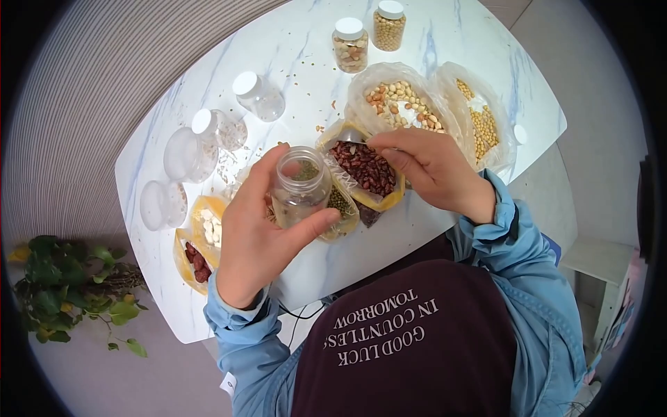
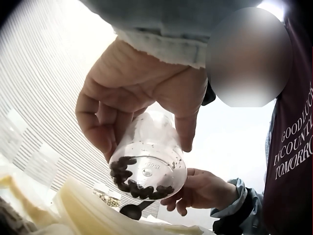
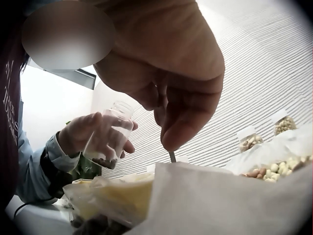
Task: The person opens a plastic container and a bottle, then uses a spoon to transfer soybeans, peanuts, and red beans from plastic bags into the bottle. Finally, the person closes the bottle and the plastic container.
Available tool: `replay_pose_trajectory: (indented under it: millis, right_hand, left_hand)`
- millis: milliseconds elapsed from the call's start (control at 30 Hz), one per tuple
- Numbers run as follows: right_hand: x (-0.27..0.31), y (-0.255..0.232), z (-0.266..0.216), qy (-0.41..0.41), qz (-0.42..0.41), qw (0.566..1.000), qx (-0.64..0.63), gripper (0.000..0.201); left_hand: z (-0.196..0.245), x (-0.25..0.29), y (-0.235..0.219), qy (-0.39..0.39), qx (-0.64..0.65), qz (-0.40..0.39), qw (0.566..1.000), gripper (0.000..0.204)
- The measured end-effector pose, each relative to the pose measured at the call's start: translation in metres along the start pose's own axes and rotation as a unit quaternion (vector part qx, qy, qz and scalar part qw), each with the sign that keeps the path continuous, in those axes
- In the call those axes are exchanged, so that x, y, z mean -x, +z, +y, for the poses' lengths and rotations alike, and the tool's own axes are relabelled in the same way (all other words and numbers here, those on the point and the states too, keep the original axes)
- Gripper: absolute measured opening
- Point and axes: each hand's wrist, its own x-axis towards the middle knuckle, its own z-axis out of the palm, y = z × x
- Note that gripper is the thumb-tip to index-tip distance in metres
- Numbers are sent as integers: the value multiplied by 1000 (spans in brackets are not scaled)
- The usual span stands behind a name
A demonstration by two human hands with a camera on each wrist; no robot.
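My left hand [image 1: 251,240] grips an uncapped clear jar [image 1: 300,194] above the bags; several dark beans [image 2: 142,190] lie on its bottom in the left wrist view. My right hand [image 1: 441,165] pinches the thin handle of a metal spoon [image 1: 353,137] over the bag of dark red beans [image 1: 365,167]. The spoon's dark bowl [image 2: 131,211] shows below the jar in the left wrist view. In the right wrist view the handle [image 3: 172,156] drops from my fingertips behind a pale bag. A bag of green beans [image 1: 339,201] lies partly behind the jar.
Filled, capped jars [image 1: 349,48] stand at the far edge. Bags of peanuts [image 1: 399,104] and yellow beans [image 1: 484,132] lie at the right. Several clear jars [image 1: 260,97] are at the left, with bags of white pieces [image 1: 210,228] and red dates [image 1: 197,262] nearer me.
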Motion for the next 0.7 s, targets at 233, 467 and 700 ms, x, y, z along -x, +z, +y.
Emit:
replay_pose_trajectory:
  millis: [233,467,700]
  right_hand:
    - [1,-1,2,82,-73,994,-27,19]
    - [1,-11,16,335,-40,892,-302,26]
    - [6,-24,23,354,48,831,-426,30]
  left_hand:
    - [4,-1,-1,-33,6,-16,999,81]
    - [2,-1,1,-23,-5,-28,999,80]
    - [-1,-2,6,0,-26,-35,999,75]
